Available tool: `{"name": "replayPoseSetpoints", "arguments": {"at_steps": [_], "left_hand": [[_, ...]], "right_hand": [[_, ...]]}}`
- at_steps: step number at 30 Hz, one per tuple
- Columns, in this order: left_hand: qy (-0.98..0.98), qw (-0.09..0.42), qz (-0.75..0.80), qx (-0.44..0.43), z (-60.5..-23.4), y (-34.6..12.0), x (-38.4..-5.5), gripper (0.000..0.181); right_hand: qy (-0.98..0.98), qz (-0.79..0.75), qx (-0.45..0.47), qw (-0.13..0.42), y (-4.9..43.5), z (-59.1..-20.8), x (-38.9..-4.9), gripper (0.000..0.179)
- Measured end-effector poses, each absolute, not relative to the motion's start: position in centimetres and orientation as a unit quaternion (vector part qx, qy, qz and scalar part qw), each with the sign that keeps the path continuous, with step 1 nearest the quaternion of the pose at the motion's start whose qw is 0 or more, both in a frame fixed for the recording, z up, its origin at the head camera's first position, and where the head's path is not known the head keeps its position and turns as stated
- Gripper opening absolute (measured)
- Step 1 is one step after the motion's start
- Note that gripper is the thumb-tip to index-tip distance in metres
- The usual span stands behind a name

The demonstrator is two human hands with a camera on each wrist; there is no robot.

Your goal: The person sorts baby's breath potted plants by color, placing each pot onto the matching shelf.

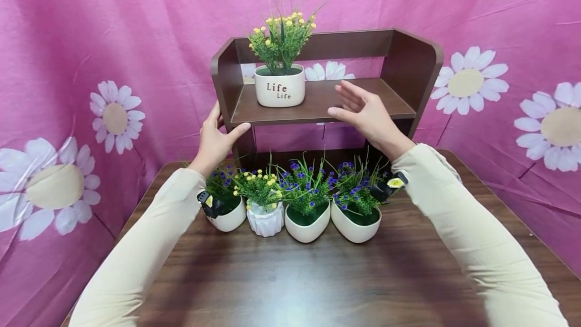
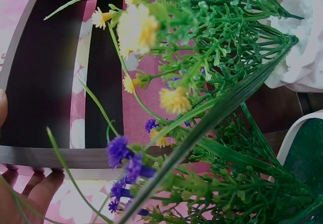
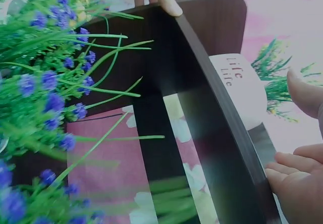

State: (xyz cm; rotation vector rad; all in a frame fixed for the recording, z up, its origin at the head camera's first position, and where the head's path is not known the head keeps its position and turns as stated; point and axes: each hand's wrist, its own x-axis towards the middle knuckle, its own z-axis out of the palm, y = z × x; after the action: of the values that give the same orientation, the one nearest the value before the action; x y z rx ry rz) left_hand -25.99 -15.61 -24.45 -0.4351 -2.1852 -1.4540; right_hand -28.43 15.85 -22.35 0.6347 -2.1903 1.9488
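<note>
On my feed both forearms reach forward over the table [image 1: 290, 286], cream sleeves [image 1: 150, 236] down to the wrists. The left hand [image 1: 215, 141] is angled up against the left side panel of the dark brown two-tier shelf [image 1: 410, 69]: the thumb [image 1: 239, 130] lies at the front edge near the upper board's corner, and the fingers [image 2: 43, 189] run along the panel's outer face. I read that as a grip on the shelf, thumb on one side and fingers on the other.

The right hand [image 1: 366, 110] is raised in front of the upper board, palm turned inward, fingers extended and thumb spread well apart from them — a wide hand, holding nothing. Whether its lower edge touches the board, I cannot tell.

The white "Life Life" flowerpot [image 1: 280, 90] with artificial yellow flowers stands upright on the upper board, left of its middle. From where I watch, it sits between the two hands, a gap separating it from the right fingertips; the left thumb is below it and to its left.

Under the forearms, in front of the shelf, four more pots stand in a row — a purple-flowered pot [image 1: 232, 218], a fluted white pot [image 1: 266, 223] with yellow blooms, and two rounded cream pots [image 1: 307, 231] with purple blooms.
</note>
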Motion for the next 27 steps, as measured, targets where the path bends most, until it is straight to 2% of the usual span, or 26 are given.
{"name": "replayPoseSetpoints", "arguments": {"at_steps": [11, 27], "left_hand": [[-0.8, 0.235, -0.528, -0.158, -24.3, -15.8, -25.8, 0.075], [-0.796, 0.238, -0.532, -0.164, -24.5, -15.9, -26.2, 0.077]], "right_hand": [[-0.725, 0.643, 0.228, 0.096, 20.4, -25.1, -23.8, 0.072], [-0.722, 0.642, 0.229, 0.117, 27.5, -31.4, -18.2, 0.071]]}}
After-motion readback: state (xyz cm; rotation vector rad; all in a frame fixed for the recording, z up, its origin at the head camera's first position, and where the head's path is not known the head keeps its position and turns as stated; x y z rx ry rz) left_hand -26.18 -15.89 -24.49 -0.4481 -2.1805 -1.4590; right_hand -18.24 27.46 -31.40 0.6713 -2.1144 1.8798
